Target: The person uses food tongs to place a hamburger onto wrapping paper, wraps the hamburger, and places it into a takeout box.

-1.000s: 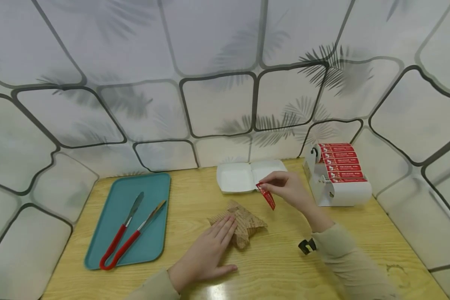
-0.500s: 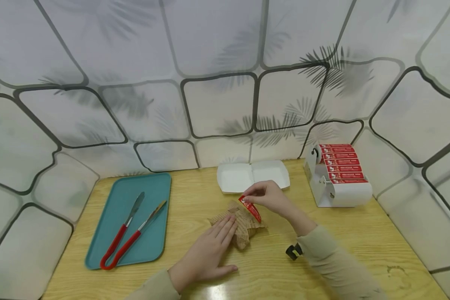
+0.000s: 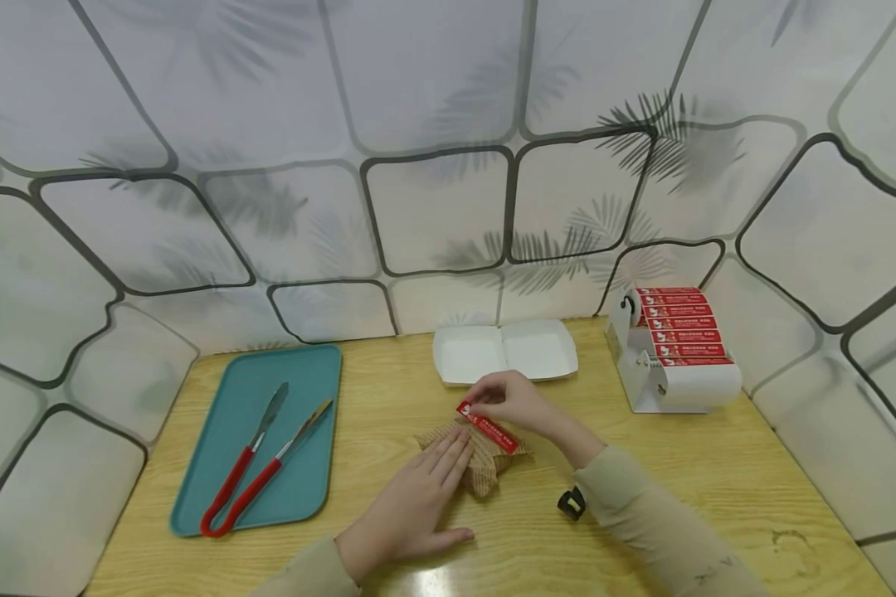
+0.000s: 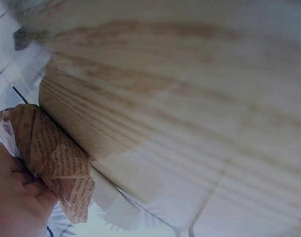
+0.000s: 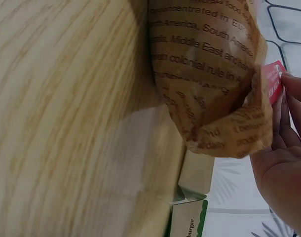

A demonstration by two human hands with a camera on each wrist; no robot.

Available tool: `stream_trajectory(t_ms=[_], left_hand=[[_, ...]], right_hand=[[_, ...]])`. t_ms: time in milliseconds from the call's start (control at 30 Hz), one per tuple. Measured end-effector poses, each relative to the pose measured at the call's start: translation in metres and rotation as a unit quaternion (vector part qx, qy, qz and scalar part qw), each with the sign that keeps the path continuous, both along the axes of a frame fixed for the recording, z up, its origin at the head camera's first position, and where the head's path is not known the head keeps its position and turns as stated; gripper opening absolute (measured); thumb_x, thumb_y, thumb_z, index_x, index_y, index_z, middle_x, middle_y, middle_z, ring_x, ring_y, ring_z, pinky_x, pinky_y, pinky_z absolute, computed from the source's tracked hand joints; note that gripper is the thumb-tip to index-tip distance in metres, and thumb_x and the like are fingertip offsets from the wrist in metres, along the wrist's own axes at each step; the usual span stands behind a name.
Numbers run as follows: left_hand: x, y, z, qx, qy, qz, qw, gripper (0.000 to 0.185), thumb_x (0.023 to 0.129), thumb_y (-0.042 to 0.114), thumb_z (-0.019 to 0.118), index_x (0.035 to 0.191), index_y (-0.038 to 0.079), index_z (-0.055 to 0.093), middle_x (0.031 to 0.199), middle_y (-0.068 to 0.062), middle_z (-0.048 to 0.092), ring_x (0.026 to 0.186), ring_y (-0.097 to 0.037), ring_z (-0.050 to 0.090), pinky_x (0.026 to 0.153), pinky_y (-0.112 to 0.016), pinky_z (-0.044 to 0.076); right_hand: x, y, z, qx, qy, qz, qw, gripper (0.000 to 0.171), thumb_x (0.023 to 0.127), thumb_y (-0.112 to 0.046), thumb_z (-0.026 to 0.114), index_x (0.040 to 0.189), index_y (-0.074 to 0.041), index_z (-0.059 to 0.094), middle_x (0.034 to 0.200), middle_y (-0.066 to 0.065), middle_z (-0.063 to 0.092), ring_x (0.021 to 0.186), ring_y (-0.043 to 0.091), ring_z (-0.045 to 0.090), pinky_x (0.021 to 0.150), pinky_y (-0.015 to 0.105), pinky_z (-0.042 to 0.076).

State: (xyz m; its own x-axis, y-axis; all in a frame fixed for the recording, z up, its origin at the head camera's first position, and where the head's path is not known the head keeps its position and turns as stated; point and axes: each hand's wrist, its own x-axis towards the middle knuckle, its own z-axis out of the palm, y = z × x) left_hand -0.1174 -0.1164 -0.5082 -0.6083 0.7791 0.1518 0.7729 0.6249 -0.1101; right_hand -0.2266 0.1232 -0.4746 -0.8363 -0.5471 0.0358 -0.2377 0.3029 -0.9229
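While resting a flat, straight-fingered left hand [image 3: 412, 501] partly on the brown paper wrap [image 3: 481, 474] on the wooden surface [image 3: 388, 390], pinching one end of a red sticker [image 3: 496, 435] with the right hand [image 3: 518, 405]. Holding it slantwise over the wrap, can't really tell if touching. Can see an open white box [image 3: 469, 352] just behind, plus red-handled tongs [image 3: 257, 487] on a teal tray [image 3: 299, 497] off left.
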Motion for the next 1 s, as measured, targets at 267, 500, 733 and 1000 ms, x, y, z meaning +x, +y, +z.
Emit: stream_trajectory(t_ms=[267, 500, 733, 1000], left_hand=[[0.000, 0.000, 0.001, 0.005, 0.002, -0.003, 1.0000, 0.107, 0.096, 0.077, 0.054, 0.164, -0.004, 0.032, 0.174, -0.022, 0.028, 0.162, -0.034, 0.032, 0.131, -0.040, 0.033], [0.001, 0.000, 0.002, 0.006, 0.002, -0.003, 1.0000, 0.107, 0.097, 0.076, 0.053, 0.164, -0.004, 0.031, 0.174, -0.022, 0.029, 0.161, -0.034, 0.033, 0.131, -0.040, 0.034], [0.001, 0.000, 0.002, 0.003, -0.007, 0.000, 1.0000, 0.108, 0.097, 0.077, 0.052, 0.165, -0.003, 0.029, 0.175, -0.021, 0.026, 0.162, -0.033, 0.030, 0.131, -0.040, 0.032], [0.001, 0.000, 0.002, 0.004, -0.001, 0.000, 1.0000, 0.108, 0.097, 0.077, 0.052, 0.165, -0.004, 0.029, 0.174, -0.020, 0.028, 0.162, -0.033, 0.031, 0.131, -0.040, 0.033]], right_hand=[[-0.001, -0.007, -0.010, 0.007, 0.025, -0.003, 1.000, 0.016, 0.094, -0.001, 0.076, 0.110, 0.003, 0.077, 0.106, 0.020, 0.079, 0.085, 0.004, 0.069, 0.080, 0.020, 0.061], [-0.002, -0.009, -0.020, 0.025, 0.052, -0.011, 0.998, 0.016, 0.093, 0.000, 0.076, 0.109, -0.001, 0.078, 0.106, 0.015, 0.080, 0.091, 0.008, 0.071, 0.085, 0.021, 0.061], [-0.002, -0.008, -0.029, 0.048, 0.078, -0.018, 0.996, 0.018, 0.093, -0.001, 0.077, 0.111, -0.005, 0.079, 0.105, 0.009, 0.080, 0.095, 0.012, 0.072, 0.090, 0.023, 0.060], [0.000, -0.010, -0.033, 0.074, 0.142, -0.026, 0.987, 0.019, 0.093, -0.004, 0.079, 0.112, -0.009, 0.080, 0.107, 0.006, 0.077, 0.098, 0.018, 0.071, 0.091, 0.029, 0.060]])
